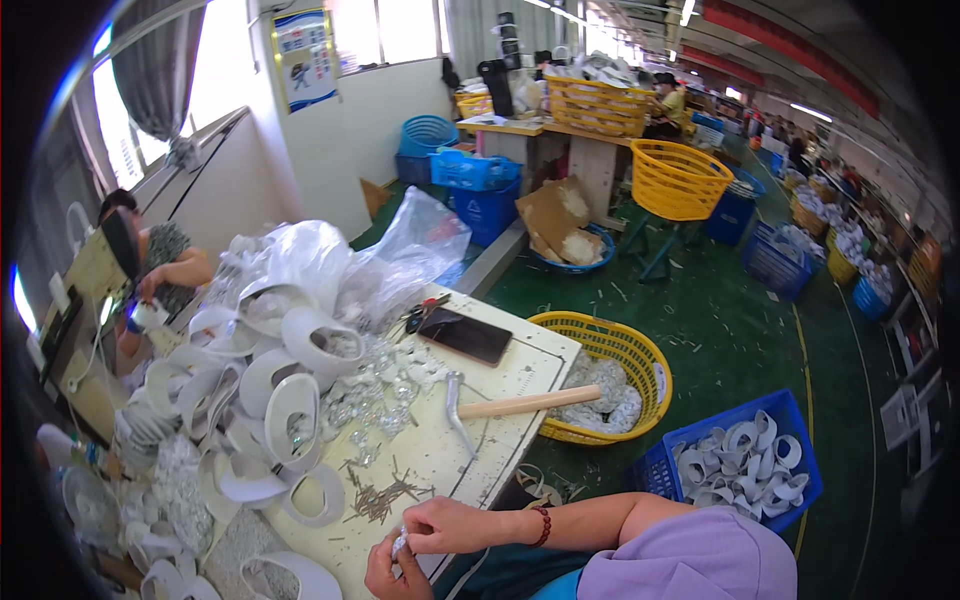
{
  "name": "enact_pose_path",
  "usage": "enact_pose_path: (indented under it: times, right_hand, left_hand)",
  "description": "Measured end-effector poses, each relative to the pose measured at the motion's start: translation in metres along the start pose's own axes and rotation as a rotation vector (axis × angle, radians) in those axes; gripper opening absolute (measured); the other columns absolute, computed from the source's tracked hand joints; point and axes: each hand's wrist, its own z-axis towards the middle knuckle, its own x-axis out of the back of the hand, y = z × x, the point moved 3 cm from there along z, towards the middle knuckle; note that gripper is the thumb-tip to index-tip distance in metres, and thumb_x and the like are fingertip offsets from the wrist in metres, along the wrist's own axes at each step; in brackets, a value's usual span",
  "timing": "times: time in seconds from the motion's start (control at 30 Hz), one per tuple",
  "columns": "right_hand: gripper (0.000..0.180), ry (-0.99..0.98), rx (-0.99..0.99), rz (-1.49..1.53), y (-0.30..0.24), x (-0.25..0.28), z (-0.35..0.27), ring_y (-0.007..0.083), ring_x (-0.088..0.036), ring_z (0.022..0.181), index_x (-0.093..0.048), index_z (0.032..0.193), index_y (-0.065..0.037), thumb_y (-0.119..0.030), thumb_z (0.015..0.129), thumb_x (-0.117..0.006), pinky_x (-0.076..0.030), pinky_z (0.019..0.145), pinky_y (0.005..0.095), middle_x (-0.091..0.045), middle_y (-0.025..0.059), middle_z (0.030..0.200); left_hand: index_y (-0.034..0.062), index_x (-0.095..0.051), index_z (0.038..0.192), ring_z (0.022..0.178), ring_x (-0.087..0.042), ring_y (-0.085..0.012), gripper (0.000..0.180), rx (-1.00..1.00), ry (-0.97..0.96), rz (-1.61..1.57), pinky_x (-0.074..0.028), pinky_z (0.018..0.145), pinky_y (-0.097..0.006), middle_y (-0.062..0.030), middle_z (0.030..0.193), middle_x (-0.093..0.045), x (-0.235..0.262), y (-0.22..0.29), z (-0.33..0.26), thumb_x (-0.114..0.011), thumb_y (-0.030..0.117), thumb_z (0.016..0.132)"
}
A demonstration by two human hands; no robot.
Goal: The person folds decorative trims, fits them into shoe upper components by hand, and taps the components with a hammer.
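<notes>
At the table's near edge, my left hand [393, 573] and my right hand [438, 526] come together with fingers pinched. Between them is a small whitish, sparkly piece [401, 541], mostly covered by the fingers. Just beyond lies a scattered heap of thin brown nails [383, 497]. A claw hammer with a wooden handle [530, 401] rests across the table's right edge, its metal head [455, 410] on the tabletop. Clear, glittering pieces [378, 400] spread left of the hammer. Many white, loop-shaped shoe uppers [292, 420] pile up along the left side.
A dark phone [465, 335] and a red-handled cutting tool [425, 312] lie behind the hammer. Plastic bags [400, 250] heap at the back. A yellow basket [655, 400] and a blue crate [650, 480] of white pieces stand at right. Another person [175, 260] sits at a machine, far left.
</notes>
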Motion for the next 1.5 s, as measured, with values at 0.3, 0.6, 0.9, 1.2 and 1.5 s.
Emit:
enact_pose_path:
  times: [0.3,0.6,0.9,1.2,1.5]
  right_hand:
    - [0.027,0.034,0.054,-0.053,-0.003,0.004,0.003,0.0268,-0.052,0.058,-0.050,0.063,0.001,-0.022,0.072,-0.060,-0.041,0.055,0.0375,-0.054,0.0142,0.061]
    - [0.023,0.035,0.059,-0.283,-0.013,0.006,-0.003,0.0325,-0.056,0.065,-0.051,0.067,0.000,-0.020,0.074,-0.059,-0.045,0.058,0.0403,-0.054,0.0139,0.065]
    - [0.018,0.456,0.474,-0.297,-0.011,-0.007,-0.005,0.0277,-0.059,0.070,-0.055,0.092,-0.005,-0.015,0.078,-0.063,-0.049,0.059,0.0340,-0.054,0.0087,0.084]
    - [0.018,0.214,0.254,0.075,0.009,-0.019,0.000,0.0208,-0.062,0.079,-0.053,0.101,-0.003,-0.009,0.085,-0.059,-0.050,0.066,0.0312,-0.056,0.0094,0.098]
    - [0.021,0.239,0.481,0.041,-0.002,-0.014,-0.001,0.0203,-0.063,0.076,-0.054,0.105,-0.001,-0.007,0.086,-0.058,-0.051,0.062,0.0300,-0.057,0.0114,0.098]
  left_hand:
    - [-0.0015,-0.064,0.104,0.069,-0.062,-0.0275,0.024,-0.181,0.059,0.131,-0.049,0.061,-0.034,-0.0164,0.084,-0.064,0.000,0.004,-0.003,-0.051,0.017,0.094]
    - [-0.0038,-0.062,0.106,0.068,-0.063,-0.0220,0.024,-0.057,-0.009,0.074,-0.051,0.061,-0.031,-0.0155,0.087,-0.066,-0.004,-0.004,-0.006,-0.051,0.015,0.095]
    - [-0.0033,-0.045,0.115,0.069,-0.062,-0.0149,0.023,0.577,0.002,-1.044,-0.052,0.059,-0.024,-0.0135,0.090,-0.063,-0.006,-0.016,-0.003,-0.047,0.004,0.094]
    - [-0.0001,-0.047,0.112,0.066,-0.061,-0.0135,0.022,0.593,0.010,-0.844,-0.048,0.055,-0.023,-0.0087,0.083,-0.061,0.002,-0.002,-0.001,-0.048,0.006,0.091]
    - [-0.0029,-0.051,0.109,0.068,-0.058,-0.0123,0.020,0.510,-0.036,-0.779,-0.048,0.059,-0.024,-0.0076,0.082,-0.060,0.009,-0.021,-0.003,-0.051,0.004,0.090]
